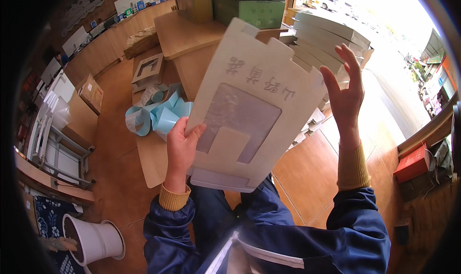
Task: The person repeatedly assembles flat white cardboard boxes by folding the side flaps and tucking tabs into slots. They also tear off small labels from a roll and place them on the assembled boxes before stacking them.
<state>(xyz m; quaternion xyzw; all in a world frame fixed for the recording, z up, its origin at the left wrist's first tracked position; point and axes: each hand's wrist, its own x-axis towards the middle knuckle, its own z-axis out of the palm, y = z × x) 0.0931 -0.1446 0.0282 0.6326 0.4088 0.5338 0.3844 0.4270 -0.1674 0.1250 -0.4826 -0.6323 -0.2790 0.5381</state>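
My left hand [182, 142] grips a flat, unfolded pale cardboard box [297, 110] by its left edge, thumb on the face towards me. The box is tilted above my lap. It has a large window with clear film, a tab reaching into that window, flaps at the top and bottom, and dark handwriting above. Beside its upper right corner my right hand [349, 98] is raised with fingers apart, holding nothing. The fingers of my left hand behind the cardboard are hidden.
Light blue curled paper [168, 115] and a made-up windowed box [148, 71] lie on a low board at left. Ahead are a wooden table [192, 38] with a green box [261, 12], and stacked pale boxes [331, 29]. A white bin [103, 240] stands lower left; a red box [412, 163] sits right.
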